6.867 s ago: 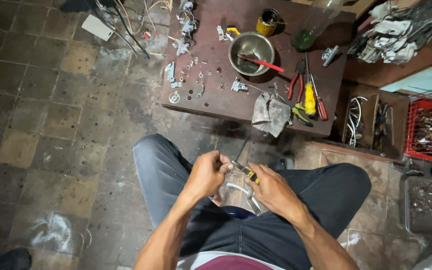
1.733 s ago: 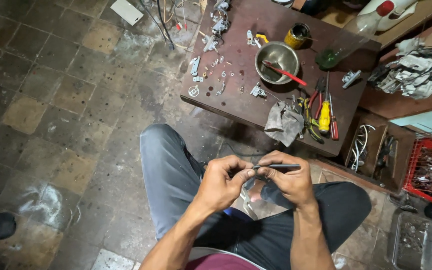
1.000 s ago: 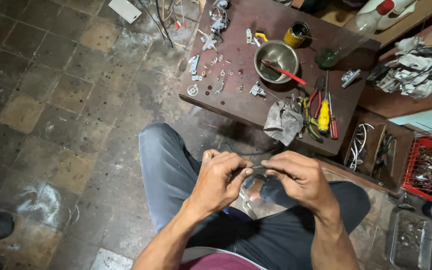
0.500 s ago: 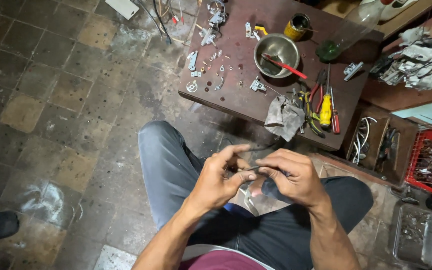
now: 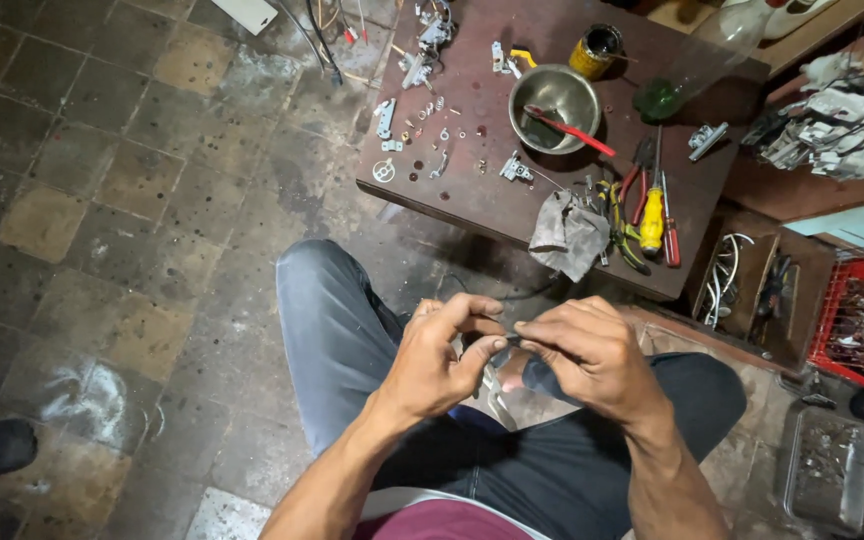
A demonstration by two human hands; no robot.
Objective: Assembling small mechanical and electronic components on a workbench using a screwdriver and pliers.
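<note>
Both hands closed in again: left hand (image 5: pixel 442 350) and right hand (image 5: pixel 587 350) now pinching small dark metal part (image 5: pixel 508 341) over my lap, fingertips meeting after brief spread.

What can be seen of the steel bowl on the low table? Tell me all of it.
The steel bowl is round and shiny, of bare metal with a dull grey inside. It stands upright near the far middle of the low brown table. A red-handled tool lies slanted in it, its handle sticking out over the right rim. A yellow can stands just beyond it, seemingly apart. Small metal parts lie to its left. Neither hand touches it.
</note>
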